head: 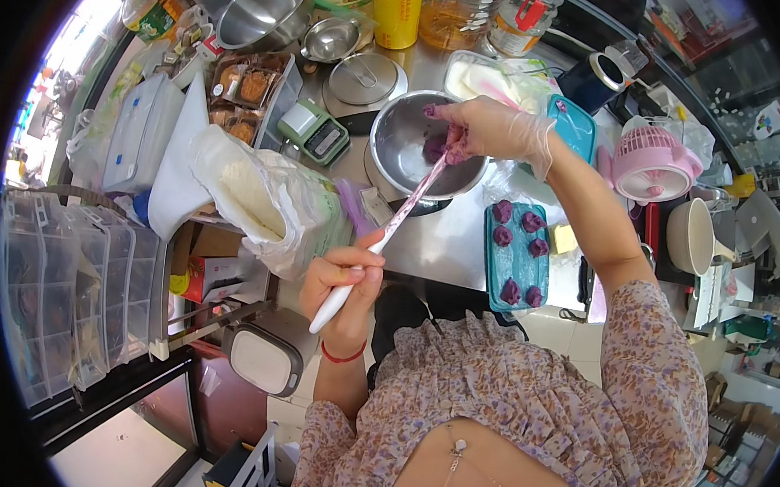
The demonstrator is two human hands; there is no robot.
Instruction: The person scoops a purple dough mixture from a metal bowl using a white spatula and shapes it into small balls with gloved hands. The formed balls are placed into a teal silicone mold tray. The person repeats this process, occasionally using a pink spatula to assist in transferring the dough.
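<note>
My bare left hand (354, 303), with a red cord at the wrist, grips the white handle of a long spatula (407, 208). Purple paste streaks the spatula's upper length, which slants up to the stainless steel mixing bowl (396, 140). Over the bowl's right side is my right hand (487, 130), in a clear disposable glove with purple-smeared fingers. Its lower fingers meet the spatula's far end and hide the tip; whether they close on anything is unclear. A purple lump (435, 147) shows inside the bowl. Several purple dough lumps (503, 236) sit on a teal tray (511, 261) nearby.
Left of the bowl stand an open flour bag (249, 198), a green kitchen timer or scale (313, 132) and packaged baked goods (252, 88). Behind are a lidded steel container (363, 80) and bottles. A teal lid (574, 131) and pink appliance (656, 163) lie right.
</note>
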